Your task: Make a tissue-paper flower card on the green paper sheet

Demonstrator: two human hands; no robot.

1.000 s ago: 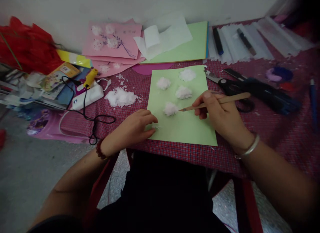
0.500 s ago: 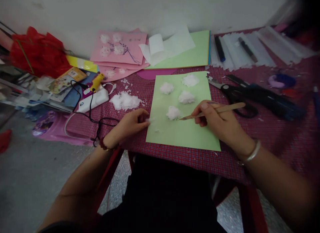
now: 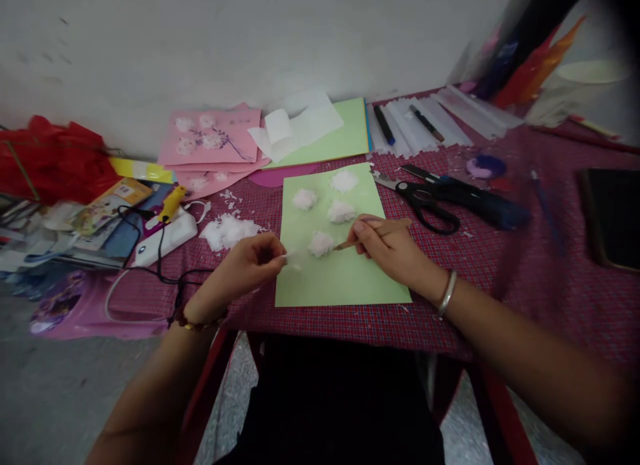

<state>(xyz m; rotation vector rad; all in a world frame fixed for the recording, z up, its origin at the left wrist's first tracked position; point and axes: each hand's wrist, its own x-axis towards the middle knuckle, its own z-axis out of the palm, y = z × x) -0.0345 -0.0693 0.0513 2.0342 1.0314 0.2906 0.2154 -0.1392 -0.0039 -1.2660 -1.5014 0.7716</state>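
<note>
A light green sheet of paper (image 3: pixel 345 286) lies in front of me with several fluffy white tissue puffs on it. My right hand (image 3: pixel 397 253) grips a thin wooden stick (image 3: pixel 346 244) with a pointed end. That tip meets the right side of the lowest puff (image 3: pixel 321 244). By the sheet's left edge, my left hand (image 3: pixel 250 265) pinches a small white scrap of tissue paper (image 3: pixel 289 254), partly blurred. Left of the sheet lies a heap of white paper bits (image 3: pixel 227 232), just beyond my left hand.
Black scissors (image 3: pixel 425 202) and a dark blue-handled tool (image 3: pixel 480 202) lie right of the sheet. Behind stand pink cards (image 3: pixel 213 142) and a tissue roll (image 3: pixel 279 128). Leftward are a yellow glue gun (image 3: pixel 173 204), a white power strip (image 3: pixel 167 240) and a black cord. A dark flat object (image 3: pixel 615 218) sits far right.
My left hand came off the green sheet's lower left, drew back left, and now pinches a white scrap. The stick stays at the lowest puff. The camera view has shifted, showing more at right.
</note>
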